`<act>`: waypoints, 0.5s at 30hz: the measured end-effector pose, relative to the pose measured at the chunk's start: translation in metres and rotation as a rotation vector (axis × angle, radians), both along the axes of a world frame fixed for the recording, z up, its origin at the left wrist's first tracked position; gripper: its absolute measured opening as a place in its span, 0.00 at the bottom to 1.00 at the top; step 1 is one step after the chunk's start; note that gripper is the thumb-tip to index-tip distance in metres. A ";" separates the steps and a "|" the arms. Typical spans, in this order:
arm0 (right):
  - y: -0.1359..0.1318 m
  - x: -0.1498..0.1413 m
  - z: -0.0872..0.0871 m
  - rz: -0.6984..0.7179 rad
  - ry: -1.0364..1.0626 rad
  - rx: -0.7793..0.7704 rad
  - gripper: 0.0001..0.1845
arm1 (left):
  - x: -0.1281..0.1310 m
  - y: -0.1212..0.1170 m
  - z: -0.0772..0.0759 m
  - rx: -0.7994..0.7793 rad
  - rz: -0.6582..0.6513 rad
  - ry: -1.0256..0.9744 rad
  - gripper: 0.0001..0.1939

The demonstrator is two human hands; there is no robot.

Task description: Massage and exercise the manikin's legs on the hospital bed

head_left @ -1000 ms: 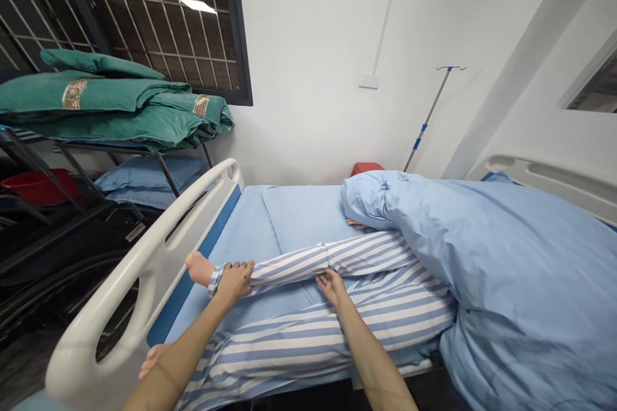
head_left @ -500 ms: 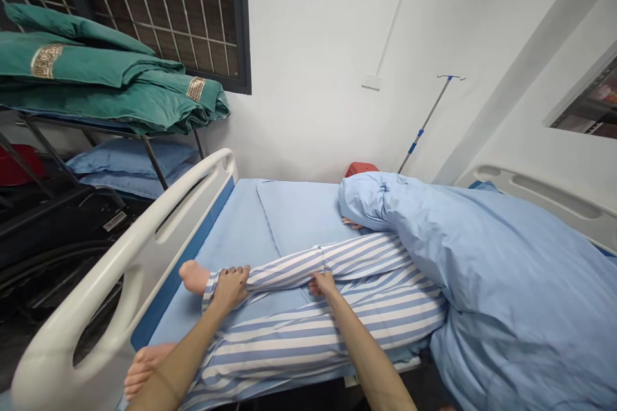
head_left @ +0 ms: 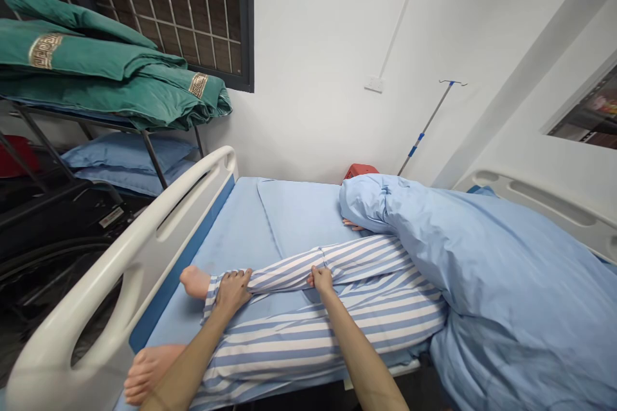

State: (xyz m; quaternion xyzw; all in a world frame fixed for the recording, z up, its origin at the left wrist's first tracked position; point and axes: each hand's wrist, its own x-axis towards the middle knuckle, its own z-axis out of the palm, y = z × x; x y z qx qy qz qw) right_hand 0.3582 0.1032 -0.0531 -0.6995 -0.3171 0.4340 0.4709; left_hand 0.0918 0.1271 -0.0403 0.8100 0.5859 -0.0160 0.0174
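Striped blue-and-white trousers [head_left: 284, 271] cover two legs stretched out on the bed; whether they belong to a person or a mannequin I cannot tell. My left hand [head_left: 234, 290] is closed over the far trouser leg just above the ankle, its fingers laid across the top. Near the knee of that same leg, my right hand [head_left: 321, 279] is closed in a pinch at the cloth's near side. The far bare foot [head_left: 195, 282] sticks out beyond the cuff. My left forearm partly covers the near foot [head_left: 153, 369]. A light-blue quilt [head_left: 501, 270] hides the upper body.
A white footboard [head_left: 120, 250] closes the bed's left end. Green folded bedding [head_left: 110, 70] lies on a rack beside it, with blue pillows [head_left: 130, 154] below and a wheelchair [head_left: 53, 237]. An IV pole [head_left: 429, 123] and a red box [head_left: 359, 171] stand by the wall.
My right hand has risen slightly and turned, its fingers now higher against the trouser leg near the knee. My left hand stays at the ankle. The view has shifted a little.
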 end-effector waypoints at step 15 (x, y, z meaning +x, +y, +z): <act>-0.014 -0.025 -0.002 0.141 0.041 -0.040 0.15 | 0.001 0.001 -0.003 0.032 -0.014 0.055 0.28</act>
